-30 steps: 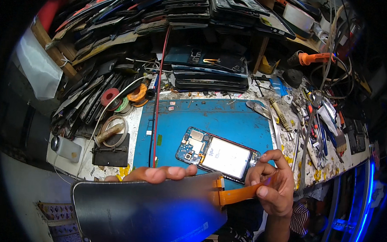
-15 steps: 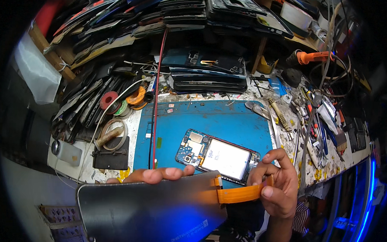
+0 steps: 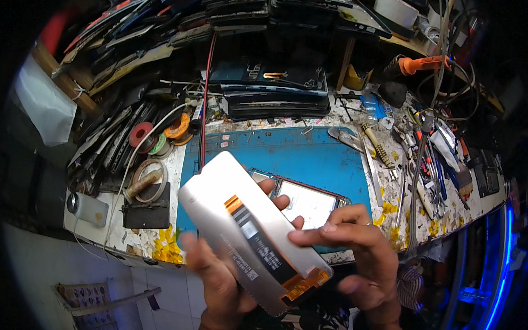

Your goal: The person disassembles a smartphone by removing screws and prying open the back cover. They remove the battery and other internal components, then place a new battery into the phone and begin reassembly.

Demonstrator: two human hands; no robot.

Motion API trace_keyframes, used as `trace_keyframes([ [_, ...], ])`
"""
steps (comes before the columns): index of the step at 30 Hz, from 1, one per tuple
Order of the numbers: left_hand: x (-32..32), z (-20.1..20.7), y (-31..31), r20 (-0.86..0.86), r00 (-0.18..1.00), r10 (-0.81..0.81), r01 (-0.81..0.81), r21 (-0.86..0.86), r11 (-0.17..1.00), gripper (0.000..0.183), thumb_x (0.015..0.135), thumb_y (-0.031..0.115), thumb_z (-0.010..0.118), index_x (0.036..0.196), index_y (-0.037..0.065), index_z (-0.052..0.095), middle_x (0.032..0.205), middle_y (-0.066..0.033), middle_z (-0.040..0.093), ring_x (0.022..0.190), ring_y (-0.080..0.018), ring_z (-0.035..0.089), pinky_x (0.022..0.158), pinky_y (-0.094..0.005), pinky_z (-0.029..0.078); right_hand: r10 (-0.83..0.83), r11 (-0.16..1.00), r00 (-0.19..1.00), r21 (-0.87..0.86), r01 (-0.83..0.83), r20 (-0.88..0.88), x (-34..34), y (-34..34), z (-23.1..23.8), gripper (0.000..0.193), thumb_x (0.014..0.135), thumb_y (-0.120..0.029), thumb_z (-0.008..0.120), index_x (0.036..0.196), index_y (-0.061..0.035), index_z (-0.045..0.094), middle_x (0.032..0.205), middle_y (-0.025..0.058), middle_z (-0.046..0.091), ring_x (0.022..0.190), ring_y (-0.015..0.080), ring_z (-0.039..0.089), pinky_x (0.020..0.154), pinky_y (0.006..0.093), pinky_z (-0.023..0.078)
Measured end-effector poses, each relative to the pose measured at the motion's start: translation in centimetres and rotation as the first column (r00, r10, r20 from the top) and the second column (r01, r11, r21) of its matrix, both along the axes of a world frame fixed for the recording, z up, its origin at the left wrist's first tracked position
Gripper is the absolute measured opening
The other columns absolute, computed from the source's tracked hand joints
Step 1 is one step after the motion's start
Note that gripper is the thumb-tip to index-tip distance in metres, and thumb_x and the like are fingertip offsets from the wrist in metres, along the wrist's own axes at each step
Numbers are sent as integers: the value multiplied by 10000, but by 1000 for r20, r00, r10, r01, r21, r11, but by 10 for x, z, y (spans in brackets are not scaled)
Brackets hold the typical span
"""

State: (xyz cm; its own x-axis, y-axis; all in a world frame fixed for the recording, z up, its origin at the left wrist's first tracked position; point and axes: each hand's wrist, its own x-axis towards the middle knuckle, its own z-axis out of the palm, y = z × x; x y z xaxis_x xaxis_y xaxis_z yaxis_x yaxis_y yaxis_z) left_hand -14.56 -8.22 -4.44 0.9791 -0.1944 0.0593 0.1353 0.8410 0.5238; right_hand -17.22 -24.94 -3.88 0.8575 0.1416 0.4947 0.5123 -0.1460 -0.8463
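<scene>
A silver phone display panel (image 3: 216, 207) is tilted in front of me, its back toward me, with a dark strip and an orange flex cable (image 3: 306, 284) lying along it. My left hand (image 3: 216, 280) grips the panel from underneath, thumb by its left edge and fingertips curling round the far right edge. My right hand (image 3: 360, 244) has its fingers apart; the index fingertip touches or nearly touches the panel's right side, and the thumb stands off below. Behind the panel lies an opened phone body (image 3: 305, 202) with a white battery, partly hidden.
The phone body rests on a blue work mat (image 3: 264, 146). Stacked phone parts (image 3: 278, 101) stand behind it. To the left are solder spools (image 3: 140, 134), tape and a clear bottle (image 3: 91, 210). Tweezers (image 3: 373, 174), pliers and screwdrivers crowd the right; an orange-handled tool (image 3: 421, 66) hangs above.
The panel has swung from lying crosswise to a steep slant, showing more of its back. My right hand has let go of the orange flex cable, which now lies against the panel.
</scene>
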Motion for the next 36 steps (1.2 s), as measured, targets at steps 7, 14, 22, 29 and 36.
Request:
trace_keyframes([
  [7,0,16,-4,-199,974,-108,138,146,980,629,889,61,521,1441,-8,228,1356,-221,437,1232,-344,509,991,-514,499,-16,997,985,71,29,-170,-5,-10,-7,542,748,-108,756,1246,-61,547,1189,99,596,1110,219,501,844,310,403],
  [14,-1,17,-9,-226,972,-65,99,146,984,667,846,20,514,1448,4,229,1233,-211,512,1170,-297,565,913,-483,569,199,928,897,369,-44,-394,-7,-3,-6,569,809,-61,665,1327,-3,438,1299,88,477,1143,142,431,879,283,354],
  [22,-1,18,-6,-259,961,-94,133,137,982,629,855,-5,492,1435,1,251,1257,-220,504,1170,-320,568,918,-506,559,269,871,903,485,-79,-336,-7,-1,-12,431,820,-40,670,1232,-64,546,1233,86,497,1115,156,446,868,290,353],
  [29,3,17,0,-300,937,-180,214,84,973,564,885,-32,426,1424,-18,260,1256,-235,519,1193,-331,553,901,-532,560,16,998,995,62,-10,-103,-18,-12,-5,221,752,-58,733,867,-244,765,1200,80,517,1104,207,445,849,304,349],
  [36,4,15,2,-293,926,-239,251,5,968,542,905,-18,401,1424,-33,246,1271,-247,513,1211,-337,542,927,-544,540,-76,959,996,-270,86,46,-18,-14,-1,262,779,-103,645,958,-260,754,1235,58,535,1107,232,424,818,335,387],
])
